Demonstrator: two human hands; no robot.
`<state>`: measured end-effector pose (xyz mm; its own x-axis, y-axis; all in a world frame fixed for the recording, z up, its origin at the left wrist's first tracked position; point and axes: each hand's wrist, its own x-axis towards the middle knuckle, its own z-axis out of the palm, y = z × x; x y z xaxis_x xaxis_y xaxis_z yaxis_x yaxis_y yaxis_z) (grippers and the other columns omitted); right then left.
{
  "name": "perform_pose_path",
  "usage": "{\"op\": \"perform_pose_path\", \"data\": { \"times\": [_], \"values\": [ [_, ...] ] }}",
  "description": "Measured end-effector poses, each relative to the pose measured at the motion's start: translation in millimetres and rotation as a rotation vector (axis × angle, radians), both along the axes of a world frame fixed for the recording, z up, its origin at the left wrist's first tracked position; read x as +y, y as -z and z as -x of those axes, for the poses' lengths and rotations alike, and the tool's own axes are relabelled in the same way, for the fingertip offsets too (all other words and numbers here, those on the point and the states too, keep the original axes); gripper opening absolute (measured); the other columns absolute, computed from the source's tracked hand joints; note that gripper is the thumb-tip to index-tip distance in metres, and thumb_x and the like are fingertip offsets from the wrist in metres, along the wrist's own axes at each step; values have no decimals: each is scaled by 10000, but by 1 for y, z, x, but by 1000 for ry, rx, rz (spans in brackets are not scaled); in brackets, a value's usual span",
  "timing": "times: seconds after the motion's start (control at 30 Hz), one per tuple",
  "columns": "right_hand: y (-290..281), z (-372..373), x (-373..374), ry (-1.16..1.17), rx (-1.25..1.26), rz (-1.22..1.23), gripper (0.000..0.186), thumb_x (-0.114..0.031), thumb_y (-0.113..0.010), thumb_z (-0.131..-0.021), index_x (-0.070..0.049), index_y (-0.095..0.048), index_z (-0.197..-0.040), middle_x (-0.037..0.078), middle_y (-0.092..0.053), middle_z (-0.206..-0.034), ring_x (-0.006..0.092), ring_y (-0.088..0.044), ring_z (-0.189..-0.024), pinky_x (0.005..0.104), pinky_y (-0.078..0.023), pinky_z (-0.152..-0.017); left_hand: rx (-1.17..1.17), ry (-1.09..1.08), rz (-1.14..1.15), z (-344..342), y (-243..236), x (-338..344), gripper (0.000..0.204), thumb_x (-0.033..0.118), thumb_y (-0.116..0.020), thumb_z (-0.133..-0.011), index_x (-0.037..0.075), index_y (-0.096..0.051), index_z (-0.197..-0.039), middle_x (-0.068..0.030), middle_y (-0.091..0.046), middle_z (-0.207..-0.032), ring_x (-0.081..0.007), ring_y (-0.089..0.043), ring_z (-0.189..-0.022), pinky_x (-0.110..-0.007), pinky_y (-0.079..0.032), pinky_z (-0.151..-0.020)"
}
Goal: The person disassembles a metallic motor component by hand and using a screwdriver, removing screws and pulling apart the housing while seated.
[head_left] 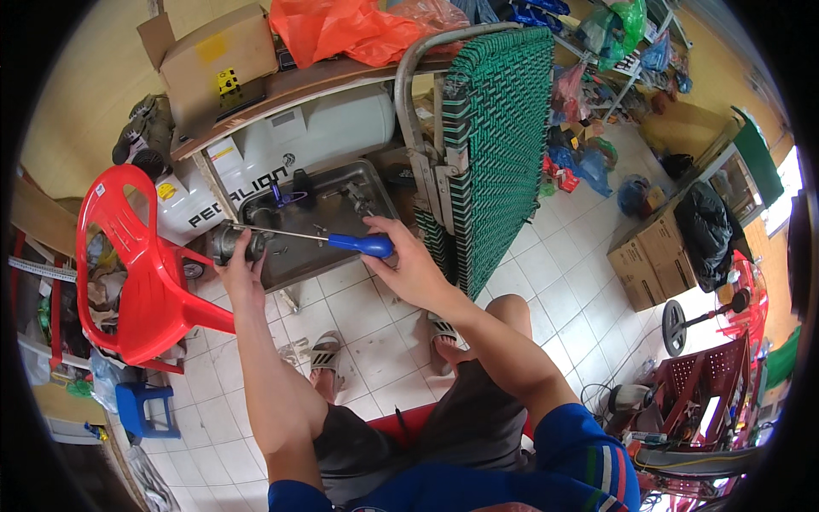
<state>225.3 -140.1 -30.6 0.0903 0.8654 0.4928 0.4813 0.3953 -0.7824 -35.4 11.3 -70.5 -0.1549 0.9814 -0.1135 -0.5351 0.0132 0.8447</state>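
In my left hand (246, 275) is a round grey metal part (237, 245), its fingers wrapped round it from below. My right hand (408, 266) grips the blue handle of a screwdriver (358, 245), whose long thin shaft points left. The shaft's tip reaches the top of the metal part; whether it touches a screw there is too small to tell. Beneath both hands lies a black tray (328, 268) with dark, wet-looking residue. Several small metal pieces and a larger metal fitting (357, 200) rest in it, along with a purple-blue item (288, 197).
A red plastic chair (141, 256) stands at left, near a blue stool (147, 410). Behind the tray is a white tank (316, 128) under a wooden bench. A folded green woven cot (503, 154) stands close by my right hand. Cardboard boxes (650, 260) sit at right.
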Motion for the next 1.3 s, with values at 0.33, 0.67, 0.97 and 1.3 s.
{"op": "perform_pose_path", "data": {
  "times": [0.33, 0.67, 0.97, 1.3],
  "values": [
    [19, -9, 11, 4, 548, 610, 455, -425, -477, -1021, -29, -577, -1221, 63, -581, -728, 116, -552, -587, 270, -425, -520, 44, 18, -40, -13, -5, 3, 748, 58, -860, -735, 72, -333, -1265, -122, -566, -1195, -266, -646, -1021, -466, -595, -844],
    [-9, 18, -1, 56, -221, -101, 413, -184, -595, -984, -46, -486, -1357, 138, -576, -990, 229, -608, -763, 317, -523, -656, 36, -74, 36, -5, -16, -8, 519, 59, -796, -799, 105, -464, -1195, -69, -662, -1082, -217, -678, -982, -420, -576, -871],
    [16, 24, 10, 10, 587, 675, 406, -371, -439, -1048, -54, -553, -1274, 18, -528, -659, 75, -430, -452, 227, -307, -403, 59, -22, -35, -1, -17, 1, 772, 103, -875, -729, 83, -310, -1254, -115, -557, -1166, -211, -641, -993, -420, -591, -828],
    [21, 13, 19, -117, 34, 111, 507, -54, -697, -898, -66, -463, -1348, 122, -531, -1186, 89, -551, -731, 244, -479, -623, -65, -76, 10, 7, -21, 3, 798, 89, -865, -729, 79, -309, -1302, -111, -582, -1115, -201, -648, -939, -401, -586, -788]
  ]
}}
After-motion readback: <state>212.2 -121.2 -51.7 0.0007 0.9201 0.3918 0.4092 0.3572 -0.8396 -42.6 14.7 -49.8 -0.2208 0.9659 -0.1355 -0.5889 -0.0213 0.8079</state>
